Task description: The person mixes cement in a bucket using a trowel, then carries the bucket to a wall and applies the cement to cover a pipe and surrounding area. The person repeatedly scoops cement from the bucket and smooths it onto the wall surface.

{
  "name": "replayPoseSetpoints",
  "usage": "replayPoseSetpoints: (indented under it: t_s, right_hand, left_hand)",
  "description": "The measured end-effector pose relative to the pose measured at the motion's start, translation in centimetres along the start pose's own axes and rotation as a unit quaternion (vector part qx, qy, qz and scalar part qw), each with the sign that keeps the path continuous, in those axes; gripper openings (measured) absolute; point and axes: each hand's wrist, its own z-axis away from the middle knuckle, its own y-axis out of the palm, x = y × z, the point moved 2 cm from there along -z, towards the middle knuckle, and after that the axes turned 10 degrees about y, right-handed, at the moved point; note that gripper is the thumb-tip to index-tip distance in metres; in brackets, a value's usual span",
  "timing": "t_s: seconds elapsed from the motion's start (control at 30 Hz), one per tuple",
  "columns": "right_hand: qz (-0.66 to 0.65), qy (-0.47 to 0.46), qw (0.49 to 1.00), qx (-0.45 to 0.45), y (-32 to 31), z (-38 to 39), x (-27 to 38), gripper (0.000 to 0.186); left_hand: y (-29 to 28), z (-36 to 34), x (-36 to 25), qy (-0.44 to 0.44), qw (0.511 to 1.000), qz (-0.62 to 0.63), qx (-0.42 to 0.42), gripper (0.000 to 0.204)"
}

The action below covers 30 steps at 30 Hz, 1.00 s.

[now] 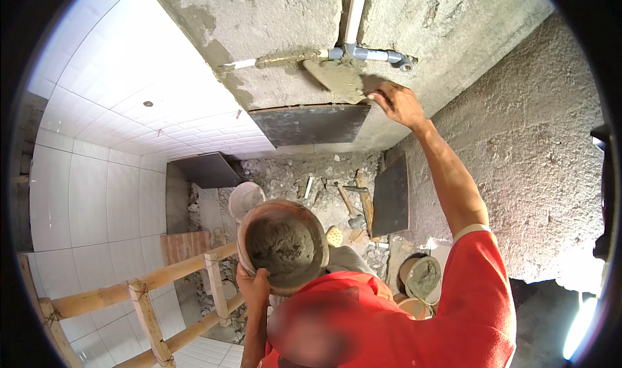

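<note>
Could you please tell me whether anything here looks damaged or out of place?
Yes: broken rubble litters the floor beneath the wall, with a hammer lying loose among it, which looks untidy. The wall itself is cut open in a rough groove beside the white pipe.

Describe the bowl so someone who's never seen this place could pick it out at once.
Find the red shirt, then follow the left forearm up to the left hand. It grips the rim of a wide, round, brownish bowl of grey mortar. Unlike the smaller pale bucket just past its upper left edge, this one is hand-held.
</note>
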Motion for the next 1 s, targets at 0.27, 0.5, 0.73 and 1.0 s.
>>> replayPoseSetpoints:
  t_s: [0.27,0.5,0.73,1.0]
  right_hand:
    - [0.048,0.012,0.994,-0.093,-2.7,3.0,-4.1,0.035]
    - [0.112,0.012,0.981,-0.157,-5.3,7.2,-2.7,0.026]
    - [0.116,-0.044,0.99,-0.072,-9.7,9.9,6.3,0.023]
    - [-0.244,-0.185,0.885,0.349,-13.5,8.1,13.0,0.027]
  left_hand:
    - [-0.1,-0.2,-0.2,-0.023,0.999,0.037,-0.003,0.045]
    - [0.4,-0.3,-0.7,-0.011,1.0,0.003,0.022,0.043]
    - [1.0,-0.5,-0.7,-0.021,0.999,0.038,0.012,0.042]
    - [0.4,-0.5,-0.3,-0.015,1.0,-0.007,-0.003,0.043]
